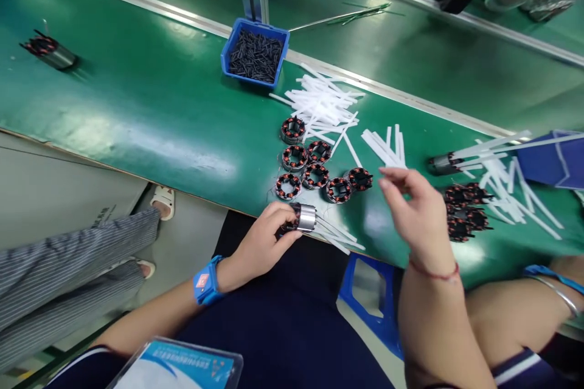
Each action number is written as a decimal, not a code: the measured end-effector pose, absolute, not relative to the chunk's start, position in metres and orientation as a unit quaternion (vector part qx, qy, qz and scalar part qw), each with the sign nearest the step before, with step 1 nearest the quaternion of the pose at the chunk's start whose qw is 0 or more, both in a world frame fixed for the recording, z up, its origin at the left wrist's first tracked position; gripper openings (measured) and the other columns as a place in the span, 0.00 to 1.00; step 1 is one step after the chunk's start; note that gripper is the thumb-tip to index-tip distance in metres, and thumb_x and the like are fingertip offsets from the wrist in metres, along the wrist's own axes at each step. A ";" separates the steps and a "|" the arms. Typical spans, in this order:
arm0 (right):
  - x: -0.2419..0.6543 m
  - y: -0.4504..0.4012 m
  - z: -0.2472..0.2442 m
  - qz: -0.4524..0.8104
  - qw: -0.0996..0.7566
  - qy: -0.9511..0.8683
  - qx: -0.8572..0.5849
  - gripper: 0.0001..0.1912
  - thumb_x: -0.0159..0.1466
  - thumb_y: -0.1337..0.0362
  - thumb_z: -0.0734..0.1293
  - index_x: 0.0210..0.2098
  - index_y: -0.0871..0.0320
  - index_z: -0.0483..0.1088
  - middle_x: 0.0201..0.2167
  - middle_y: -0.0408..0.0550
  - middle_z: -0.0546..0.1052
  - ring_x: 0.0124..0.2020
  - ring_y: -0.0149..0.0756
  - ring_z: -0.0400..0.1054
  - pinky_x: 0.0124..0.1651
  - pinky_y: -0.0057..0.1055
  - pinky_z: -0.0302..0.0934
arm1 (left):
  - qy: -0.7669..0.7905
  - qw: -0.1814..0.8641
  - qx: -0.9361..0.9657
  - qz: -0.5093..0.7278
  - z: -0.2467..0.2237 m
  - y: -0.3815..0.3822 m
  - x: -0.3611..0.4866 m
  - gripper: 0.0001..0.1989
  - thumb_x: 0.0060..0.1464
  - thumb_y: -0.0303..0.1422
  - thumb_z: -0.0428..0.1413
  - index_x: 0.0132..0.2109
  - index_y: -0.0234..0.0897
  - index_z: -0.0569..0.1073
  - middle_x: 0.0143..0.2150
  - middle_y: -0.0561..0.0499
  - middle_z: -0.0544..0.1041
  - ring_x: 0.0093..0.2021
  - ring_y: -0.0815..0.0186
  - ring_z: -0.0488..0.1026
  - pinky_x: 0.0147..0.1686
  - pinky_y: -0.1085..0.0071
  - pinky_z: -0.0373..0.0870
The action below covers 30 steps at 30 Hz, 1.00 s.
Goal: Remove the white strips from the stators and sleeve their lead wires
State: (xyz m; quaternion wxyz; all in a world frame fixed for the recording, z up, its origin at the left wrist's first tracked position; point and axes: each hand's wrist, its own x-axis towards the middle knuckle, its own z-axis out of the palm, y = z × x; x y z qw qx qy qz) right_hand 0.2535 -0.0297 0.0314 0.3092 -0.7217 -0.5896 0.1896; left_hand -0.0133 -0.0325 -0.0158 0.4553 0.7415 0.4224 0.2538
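My left hand [260,237] is closed around a motor stator [305,217], held on its side at the table's front edge. Several white strips [337,237] stick out of its right end. My right hand [417,209] hovers over the table, thumb and fingertips slightly apart, with nothing visible between them. Just beyond its fingers lies a small group of white strips [383,147], partly hidden by the hand. Between my hands and farther back stand several stators with copper windings [316,175]. A larger heap of white strips [322,100] lies behind them.
A blue bin [225,64] holds small black pieces. One stator [57,56] lies far left. At right are another stator with strips [442,164], dark stators [465,213] and loose strips [506,185]. Another person's arm [524,310] is at right; striped trousers [91,261] show at left.
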 end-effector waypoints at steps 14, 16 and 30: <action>0.292 0.029 0.023 0.220 0.135 -0.586 -0.768 0.08 0.55 0.66 0.63 0.34 0.59 0.71 0.26 0.46 0.74 0.26 0.34 0.66 0.30 0.30 0.57 | 0.431 0.426 0.768 0.210 -0.012 -0.032 -0.018 0.05 0.58 0.32 0.54 0.40 0.36 0.68 0.40 0.48 0.70 0.42 0.64 0.66 0.43 0.68 0.64; 0.292 -0.008 0.030 0.282 0.229 -0.555 -0.749 0.12 0.59 0.65 0.61 0.41 0.58 0.70 0.27 0.45 0.73 0.24 0.32 0.66 0.28 0.29 0.58 | 0.426 0.443 0.762 0.203 -0.011 -0.031 -0.019 0.04 0.58 0.32 0.54 0.38 0.36 0.68 0.38 0.49 0.69 0.40 0.65 0.67 0.41 0.70 0.65; 0.189 -0.096 0.009 0.426 0.229 -0.585 -0.651 0.12 0.66 0.67 0.58 0.45 0.54 0.71 0.39 0.48 0.74 0.39 0.37 0.69 0.44 0.33 0.61 | 0.436 0.452 0.765 0.143 -0.007 -0.025 -0.020 0.09 0.58 0.34 0.53 0.45 0.39 0.71 0.37 0.51 0.70 0.36 0.67 0.69 0.36 0.73 0.67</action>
